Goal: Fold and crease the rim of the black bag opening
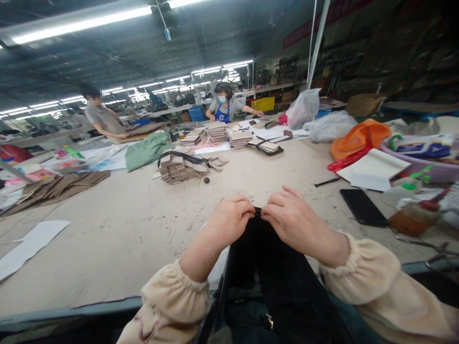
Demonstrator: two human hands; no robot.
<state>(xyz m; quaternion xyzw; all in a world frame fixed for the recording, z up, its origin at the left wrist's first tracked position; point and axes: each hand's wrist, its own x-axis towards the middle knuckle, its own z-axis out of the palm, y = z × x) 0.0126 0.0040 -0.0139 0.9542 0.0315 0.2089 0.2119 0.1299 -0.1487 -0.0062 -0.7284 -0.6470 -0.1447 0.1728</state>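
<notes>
A black bag (283,282) stands at the table's near edge, in front of my body, its inside partly in view. Near its bottom shows a small gold-coloured metal fitting (268,321). My left hand (231,217) pinches the bag's far top edge between thumb and fingers. Close beside it, my right hand (289,217) grips the same edge, with the fingertips of both hands only a little apart. A short piece of dark edging (257,210) shows between them. What lies under the fingertips is hidden.
On the right of the table (122,253) lie a black phone (363,207), an open notebook (373,167), a bottle of brown liquid (412,220) and a purple basin (430,169). Stacked brown pieces (179,169) lie ahead. Two people (224,105) work across the table.
</notes>
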